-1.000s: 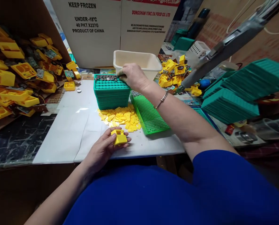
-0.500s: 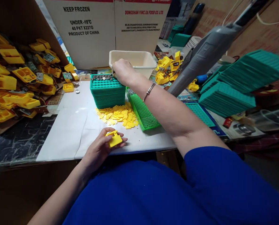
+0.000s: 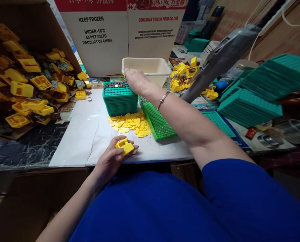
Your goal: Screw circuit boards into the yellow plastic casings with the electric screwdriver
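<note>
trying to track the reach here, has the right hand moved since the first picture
Yes, slightly: judged against the white tub, the right hand has shifted to the left in the view, toward the tub's left end.

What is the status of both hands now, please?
Left hand holds yellow casing. Right hand at near side of cream tub, grip hidden. Green tray stack close beside it.

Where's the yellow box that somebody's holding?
In the head view, the box is just below and left of centre, in the left hand, on the near side of the yellow chips.
</note>
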